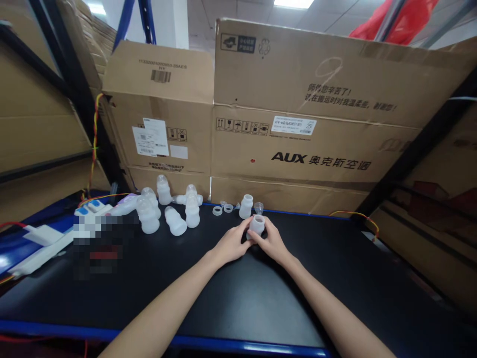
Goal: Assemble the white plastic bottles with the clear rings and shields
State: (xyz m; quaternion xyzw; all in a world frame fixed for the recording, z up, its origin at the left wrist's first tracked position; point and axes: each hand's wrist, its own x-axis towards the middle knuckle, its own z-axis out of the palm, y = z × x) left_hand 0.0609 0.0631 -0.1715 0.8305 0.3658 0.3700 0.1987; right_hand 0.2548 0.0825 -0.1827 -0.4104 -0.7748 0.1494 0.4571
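Observation:
Between my two hands stands an uncapped white translucent baby bottle (257, 224), its open mouth facing up. My left hand (235, 242) wraps its left side, and my right hand (271, 241) closes round the right side. The thumbs meet at the front and hide the bottle's lower part. Just behind it is another uncapped bottle (246, 206), upright. A clear dome cap (259, 208) sits right of that one. To the left lie two white collar rings (217, 211), with small clear pieces (237, 206) near them.
Several capped bottles (148, 216) stand at the left of the black table (238, 298); one (175, 221) leans or lies tilted. A white power strip (48, 248) runs along the left edge, beside a blurred-out patch. Cardboard boxes (290, 164) wall off the back.

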